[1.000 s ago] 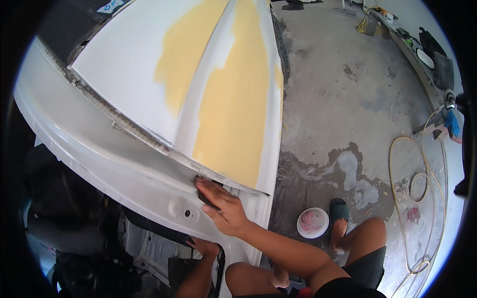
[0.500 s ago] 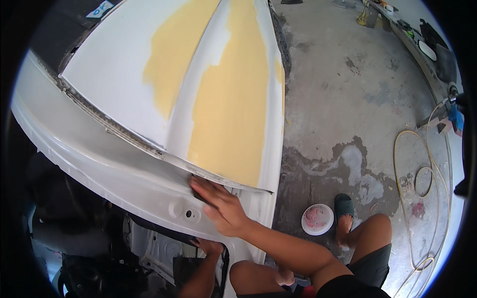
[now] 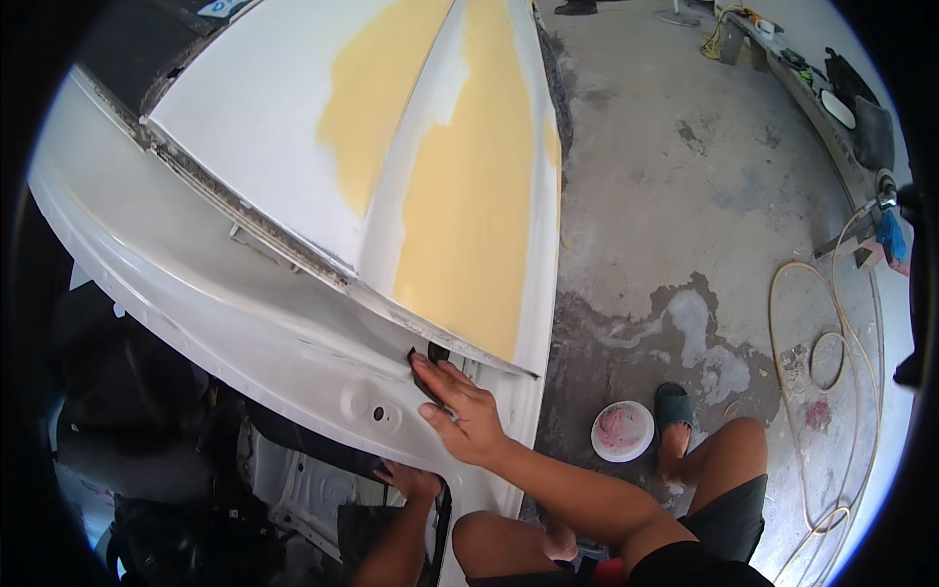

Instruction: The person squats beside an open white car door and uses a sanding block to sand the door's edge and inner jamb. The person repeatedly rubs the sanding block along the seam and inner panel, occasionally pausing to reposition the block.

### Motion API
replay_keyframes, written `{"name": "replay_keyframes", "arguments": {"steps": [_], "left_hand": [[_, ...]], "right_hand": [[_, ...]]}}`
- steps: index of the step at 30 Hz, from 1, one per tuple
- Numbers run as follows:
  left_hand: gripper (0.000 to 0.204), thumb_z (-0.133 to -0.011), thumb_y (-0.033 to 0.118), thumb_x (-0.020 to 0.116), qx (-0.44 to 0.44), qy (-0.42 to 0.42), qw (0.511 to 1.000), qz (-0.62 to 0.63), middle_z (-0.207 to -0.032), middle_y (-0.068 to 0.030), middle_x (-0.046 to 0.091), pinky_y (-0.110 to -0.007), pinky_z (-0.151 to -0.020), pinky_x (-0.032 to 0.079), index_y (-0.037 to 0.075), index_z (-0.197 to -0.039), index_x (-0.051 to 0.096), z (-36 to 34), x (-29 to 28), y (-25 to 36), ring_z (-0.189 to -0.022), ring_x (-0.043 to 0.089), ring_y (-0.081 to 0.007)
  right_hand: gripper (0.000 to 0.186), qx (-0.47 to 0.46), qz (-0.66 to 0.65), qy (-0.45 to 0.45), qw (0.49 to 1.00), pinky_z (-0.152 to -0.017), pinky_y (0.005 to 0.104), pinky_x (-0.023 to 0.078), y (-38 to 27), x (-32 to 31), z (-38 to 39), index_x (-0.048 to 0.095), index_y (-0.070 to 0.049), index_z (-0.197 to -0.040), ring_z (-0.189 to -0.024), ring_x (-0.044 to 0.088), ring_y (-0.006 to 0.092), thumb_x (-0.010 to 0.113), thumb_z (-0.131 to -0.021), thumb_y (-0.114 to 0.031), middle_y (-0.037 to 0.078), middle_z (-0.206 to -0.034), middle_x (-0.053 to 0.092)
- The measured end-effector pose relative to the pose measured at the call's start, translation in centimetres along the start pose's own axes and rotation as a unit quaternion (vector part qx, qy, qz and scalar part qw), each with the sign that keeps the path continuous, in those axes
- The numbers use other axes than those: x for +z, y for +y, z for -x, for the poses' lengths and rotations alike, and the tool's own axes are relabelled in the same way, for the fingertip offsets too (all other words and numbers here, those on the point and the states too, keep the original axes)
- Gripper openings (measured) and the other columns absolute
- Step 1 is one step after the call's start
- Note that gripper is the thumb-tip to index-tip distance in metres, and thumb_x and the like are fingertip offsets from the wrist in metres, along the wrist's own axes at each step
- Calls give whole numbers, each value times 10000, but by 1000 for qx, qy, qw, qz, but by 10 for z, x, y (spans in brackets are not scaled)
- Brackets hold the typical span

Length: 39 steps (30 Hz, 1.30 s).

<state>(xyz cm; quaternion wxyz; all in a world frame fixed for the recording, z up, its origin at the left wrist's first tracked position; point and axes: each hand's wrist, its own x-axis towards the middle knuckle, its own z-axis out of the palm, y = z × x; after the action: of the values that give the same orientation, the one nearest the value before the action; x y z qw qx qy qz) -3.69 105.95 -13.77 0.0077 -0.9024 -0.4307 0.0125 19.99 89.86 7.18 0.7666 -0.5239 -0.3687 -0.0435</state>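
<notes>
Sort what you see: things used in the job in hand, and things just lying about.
In use:
White car body panel, being worked on
Dark flat pad, against the panel under the right hand
Left hand, at the panel's lower edge

Apparently just lying about:
Looped pale hose on the floor
White oval object on the bench

Unclear: white bowl, untouched

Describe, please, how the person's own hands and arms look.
The left hand and right hand are ungloved, with no wristband visible. The left forearm and right forearm are bare. A black short sleeve appears on the right side; no left sleeve shows.
</notes>
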Motion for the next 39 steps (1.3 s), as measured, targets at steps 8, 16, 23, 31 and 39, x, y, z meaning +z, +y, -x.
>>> {"name": "replay_keyframes", "arguments": {"steps": [8,16,23,31,39], "left_hand": [[752,-930,543,426,-17,-67,994,-82,-1608,-171,193,-746,-1100,16,119,-1534,279,-4,0,-1,-1468,87,-480],[742,-923,500,466,-13,-64,996,-58,-1591,-186,216,-757,-1089,19,130,-1536,273,-5,-2,-1,-1445,126,-484],[738,-910,518,487,-33,-89,992,-78,-1606,-154,202,-751,-1097,-2,191,-1539,283,-5,-2,-3,-1466,88,-463],[732,-904,498,503,-37,-88,993,-77,-1601,-151,219,-759,-1096,8,180,-1532,301,-4,-6,1,-1468,96,-458],[816,-902,569,450,-54,-85,994,-42,-1629,-162,121,-716,-1121,-16,143,-1559,223,-11,-1,2,-1496,15,-418]], "right_hand": [[461,19,-2,23,1000,-1150,449,303,14,4,24,494,-25,-1401,-1316,505,338,550,-974,-188,180,-1378,562],[470,-3,-41,43,998,-1139,448,328,12,2,24,492,-35,-1404,-1298,515,351,562,-961,-173,181,-1382,556],[490,-10,-26,19,999,-1064,415,400,14,3,14,505,-70,-1409,-1228,539,379,606,-935,-140,183,-1344,578],[508,-27,14,0,1000,-1091,430,374,9,1,11,434,-13,-1446,-1270,523,382,511,-990,-225,208,-1391,536],[639,27,108,5,994,-1149,504,241,-17,12,-3,333,81,-1457,-1339,424,444,451,-998,-348,322,-1410,454]]}}
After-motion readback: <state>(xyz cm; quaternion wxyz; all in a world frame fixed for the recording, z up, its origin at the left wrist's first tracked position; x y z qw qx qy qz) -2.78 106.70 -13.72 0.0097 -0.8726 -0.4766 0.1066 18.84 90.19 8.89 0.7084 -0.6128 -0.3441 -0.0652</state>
